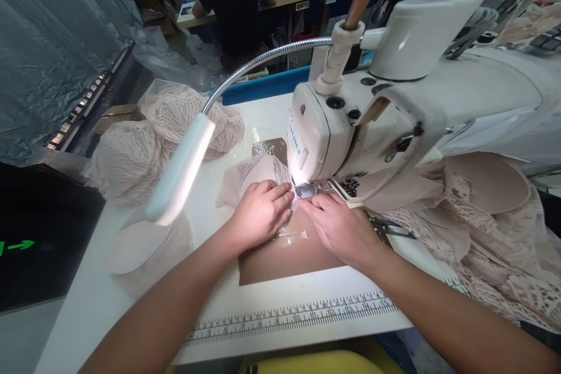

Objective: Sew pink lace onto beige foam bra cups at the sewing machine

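Observation:
A white industrial sewing machine (pixel 394 105) stands on a white table (pixel 131 280), its needle area lit from above. My left hand (pixel 258 213) lies flat, fingers together, pressing a small piece of beige lace fabric (pixel 252 172) against the bed just left of the presser foot (pixel 309 190). On the right of the foot, my right hand (pixel 339 228) rests with fingers stretched forward, holding the same fabric down. Both hands sit on a brown plate (pixel 284 260) set into the table. The needle itself is hidden by glare.
A gooseneck lamp (pixel 182 166) hangs over the table's left part. Heaps of beige lace lie at the left (pixel 144 140) and right (pixel 491 228). Small snips (pixel 390 227) lie by my right wrist. A printed ruler (pixel 298 317) runs along the table's front. A person in black (pixel 234 3) sits at a far bench.

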`<action>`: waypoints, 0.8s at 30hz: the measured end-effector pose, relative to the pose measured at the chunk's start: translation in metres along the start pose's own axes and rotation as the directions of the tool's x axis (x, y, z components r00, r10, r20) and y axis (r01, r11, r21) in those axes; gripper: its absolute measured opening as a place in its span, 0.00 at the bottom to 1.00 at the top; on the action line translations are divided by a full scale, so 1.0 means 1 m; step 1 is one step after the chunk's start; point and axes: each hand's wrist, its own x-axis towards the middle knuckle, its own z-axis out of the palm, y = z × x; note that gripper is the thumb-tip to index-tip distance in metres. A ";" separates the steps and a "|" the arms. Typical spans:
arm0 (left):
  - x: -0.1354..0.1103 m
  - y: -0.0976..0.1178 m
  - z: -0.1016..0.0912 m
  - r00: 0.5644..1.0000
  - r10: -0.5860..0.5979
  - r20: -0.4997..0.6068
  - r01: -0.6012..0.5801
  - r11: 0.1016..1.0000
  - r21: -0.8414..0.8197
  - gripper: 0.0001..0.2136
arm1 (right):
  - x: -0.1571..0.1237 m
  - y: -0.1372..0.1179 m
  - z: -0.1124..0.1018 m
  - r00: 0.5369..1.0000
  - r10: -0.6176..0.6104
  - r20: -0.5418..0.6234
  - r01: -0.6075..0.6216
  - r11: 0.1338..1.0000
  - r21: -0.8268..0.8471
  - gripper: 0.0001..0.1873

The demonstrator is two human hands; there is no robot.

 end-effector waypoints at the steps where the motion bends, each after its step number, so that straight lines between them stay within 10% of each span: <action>1: 0.001 -0.001 0.000 1.000 -0.015 -0.007 0.015 1.000 -0.003 0.17 | 0.000 0.000 -0.001 1.000 0.003 0.004 -0.003 1.000 0.014 0.19; 24: -0.010 -0.034 -0.001 0.931 -0.320 -0.174 0.328 0.945 0.016 0.18 | 0.002 0.005 -0.009 0.997 -0.057 -0.043 0.064 0.981 0.184 0.15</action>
